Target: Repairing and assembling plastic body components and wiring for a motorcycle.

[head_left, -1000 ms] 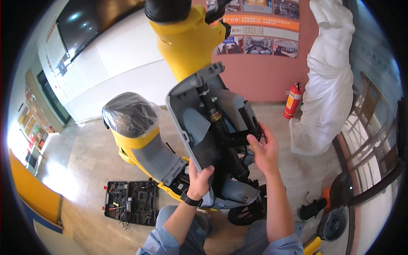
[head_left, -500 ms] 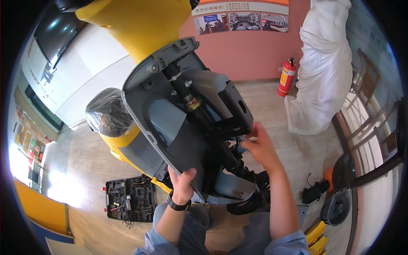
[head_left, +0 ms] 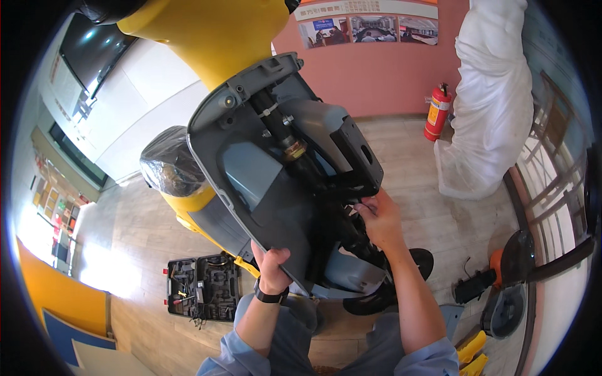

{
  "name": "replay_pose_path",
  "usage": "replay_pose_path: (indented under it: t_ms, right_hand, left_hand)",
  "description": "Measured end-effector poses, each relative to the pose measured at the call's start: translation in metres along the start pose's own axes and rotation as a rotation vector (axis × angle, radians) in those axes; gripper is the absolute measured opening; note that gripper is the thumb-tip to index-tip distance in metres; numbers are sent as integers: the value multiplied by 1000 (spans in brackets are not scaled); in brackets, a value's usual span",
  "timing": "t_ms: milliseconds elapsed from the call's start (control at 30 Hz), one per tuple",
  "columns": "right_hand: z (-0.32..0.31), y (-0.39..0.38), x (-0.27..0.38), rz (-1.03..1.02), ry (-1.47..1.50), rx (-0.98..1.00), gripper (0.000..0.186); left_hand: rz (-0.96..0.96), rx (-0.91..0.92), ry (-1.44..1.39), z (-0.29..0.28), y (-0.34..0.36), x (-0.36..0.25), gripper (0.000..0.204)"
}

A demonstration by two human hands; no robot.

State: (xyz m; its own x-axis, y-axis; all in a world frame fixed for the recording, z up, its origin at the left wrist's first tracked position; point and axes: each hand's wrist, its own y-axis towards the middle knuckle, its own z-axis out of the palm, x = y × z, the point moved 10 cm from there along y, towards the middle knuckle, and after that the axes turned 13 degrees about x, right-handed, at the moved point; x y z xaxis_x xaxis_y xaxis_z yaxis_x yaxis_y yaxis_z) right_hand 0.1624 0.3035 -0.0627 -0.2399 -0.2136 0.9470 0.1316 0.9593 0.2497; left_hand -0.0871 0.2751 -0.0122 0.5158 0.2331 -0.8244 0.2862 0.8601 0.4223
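Note:
Before me stands a yellow scooter [head_left: 207, 31] with its front opened up, showing a black steering column [head_left: 313, 178] inside a grey plastic leg shield [head_left: 241, 216]. My left hand [head_left: 272, 269], a dark band on its wrist, grips the lower left edge of that shield. Just under a black metal bracket [head_left: 360, 156], my right hand [head_left: 381, 220] reaches in beside the column. Its thumb and fingers are pressed together; whatever lies between them is too hidden to make out. Behind the bracket sits a grey-blue plastic housing [head_left: 316, 119].
An open black tool case [head_left: 200, 288] lies on the floor at left. The scooter's seat [head_left: 169, 160] is wrapped in clear plastic. Far right stand a red fire extinguisher [head_left: 438, 113] and a plastic-wrapped statue [head_left: 489, 100]. Yellow panels [head_left: 473, 351] and a grey bin-like part [head_left: 506, 310] lie at lower right.
The view has shifted slightly, so the whole scene sits a little further right. My right hand's fingers have closed in nearer to the column below the bracket. My left hand keeps its grip.

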Motion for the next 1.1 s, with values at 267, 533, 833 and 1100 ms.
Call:
replay_pose_path:
  t_ms: [267, 533, 833, 1100]
  right_hand:
    - [3, 1, -2, 13, -19, 58, 23]
    - [-3, -4, 7, 100, -194, 19, 24]
    - [5, 2, 7, 83, -147, 37, 28]
    - [8, 2, 8, 54, -181, 62, 32]
  left_hand:
    - [-76, 21, 308, 5, 5, -14, 52]
    - [1, 47, 14, 17, 105, -108, 46]
    - [-246, 292, 254, 23, 153, -141, 51]
    - [-243, 326, 143, 20, 153, -139, 54]
